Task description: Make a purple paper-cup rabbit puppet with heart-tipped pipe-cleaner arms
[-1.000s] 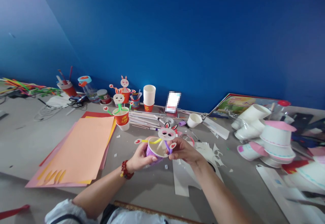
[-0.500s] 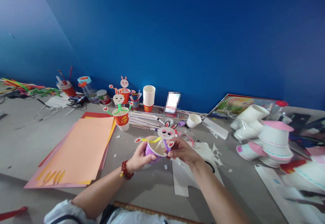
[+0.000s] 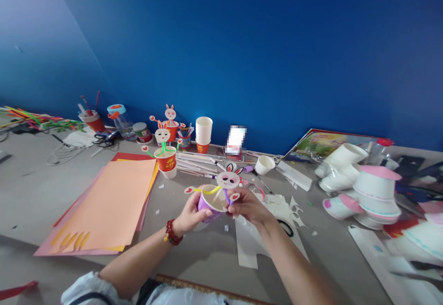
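Observation:
My left hand (image 3: 191, 214) grips a purple paper cup (image 3: 208, 205) just above the grey table (image 3: 31, 189), tilted so its white inside shows. A paper bunny face (image 3: 228, 179) stands on a stick at the cup's rim. A yellow arm with a heart tip (image 3: 188, 189) sticks out to the left. My right hand (image 3: 247, 206) pinches the purple arm (image 3: 227, 197) with its heart tip at the cup's right rim. A red bead bracelet (image 3: 170, 232) circles my left wrist.
Orange, yellow and pink paper sheets (image 3: 107, 203) lie at left. Two finished bunny cups (image 3: 165, 152) stand behind, near stacked white cups (image 3: 203, 132), pens and a jar. White paper offcuts (image 3: 256, 236) and scissors lie under my right arm. Decorated white cups (image 3: 375, 189) crowd the right.
The cup and both hands have stayed almost in place; my right fingers have closed in on the purple arm at the rim. The view has shifted slightly.

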Demonstrator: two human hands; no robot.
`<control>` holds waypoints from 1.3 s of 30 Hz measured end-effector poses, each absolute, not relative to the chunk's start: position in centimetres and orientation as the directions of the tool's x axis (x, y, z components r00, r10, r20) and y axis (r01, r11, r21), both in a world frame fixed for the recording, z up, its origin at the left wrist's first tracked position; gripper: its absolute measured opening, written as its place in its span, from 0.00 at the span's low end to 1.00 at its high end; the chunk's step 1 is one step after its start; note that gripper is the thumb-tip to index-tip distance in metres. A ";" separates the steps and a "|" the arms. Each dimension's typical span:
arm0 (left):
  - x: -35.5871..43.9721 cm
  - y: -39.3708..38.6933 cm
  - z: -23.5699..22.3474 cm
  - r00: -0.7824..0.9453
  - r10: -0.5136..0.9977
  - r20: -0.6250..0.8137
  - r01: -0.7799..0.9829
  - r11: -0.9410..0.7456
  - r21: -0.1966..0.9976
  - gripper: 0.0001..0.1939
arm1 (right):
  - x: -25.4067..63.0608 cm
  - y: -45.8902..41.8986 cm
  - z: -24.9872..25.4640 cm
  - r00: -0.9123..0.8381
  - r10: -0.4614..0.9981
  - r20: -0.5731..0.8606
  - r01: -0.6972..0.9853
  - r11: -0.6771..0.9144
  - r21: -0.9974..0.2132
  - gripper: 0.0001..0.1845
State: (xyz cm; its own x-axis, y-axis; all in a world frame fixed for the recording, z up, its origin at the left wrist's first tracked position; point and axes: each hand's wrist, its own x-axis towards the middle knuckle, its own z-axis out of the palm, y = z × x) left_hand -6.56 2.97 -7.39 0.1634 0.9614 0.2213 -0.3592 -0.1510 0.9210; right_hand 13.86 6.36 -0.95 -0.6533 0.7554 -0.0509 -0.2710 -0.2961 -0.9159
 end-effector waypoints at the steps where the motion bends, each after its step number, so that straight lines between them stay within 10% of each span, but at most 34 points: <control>1: -6.6 3.0 -7.3 0.170 0.958 0.232 -0.358 -0.160 0.920 0.33 | 13.8 6.3 -1.1 -0.643 0.765 -0.045 -0.275 -0.285 -0.918 0.18; 12: -6.3 3.1 -6.1 0.182 0.904 0.386 -0.483 -0.260 0.836 0.31 | 13.8 6.4 -1.8 -0.549 0.833 0.072 -0.389 -0.178 -0.904 0.16; 21: -8.9 4.5 -1.5 0.319 0.766 0.558 -0.199 -0.522 0.829 0.15 | 15.9 6.6 -1.2 -0.629 0.766 0.133 -0.349 -0.125 -0.929 0.15; 28: -11.0 4.9 2.7 0.742 0.642 0.194 0.024 -0.315 0.949 0.21 | 16.8 7.3 -0.5 -0.744 0.661 0.097 -0.261 -0.154 -0.953 0.15; 39: -10.4 6.1 5.5 0.853 0.520 -0.037 0.133 -0.149 0.980 0.24 | 16.6 7.0 0.8 -0.766 0.633 0.112 -0.229 -0.106 -0.968 0.18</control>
State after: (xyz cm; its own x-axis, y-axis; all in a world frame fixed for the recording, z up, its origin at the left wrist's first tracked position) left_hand -10.41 6.13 5.47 0.8532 0.5203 -0.0367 0.1331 -0.1491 0.9798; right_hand 16.64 6.99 0.84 -0.7657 0.6333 0.1119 -0.2290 -0.1059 -0.9677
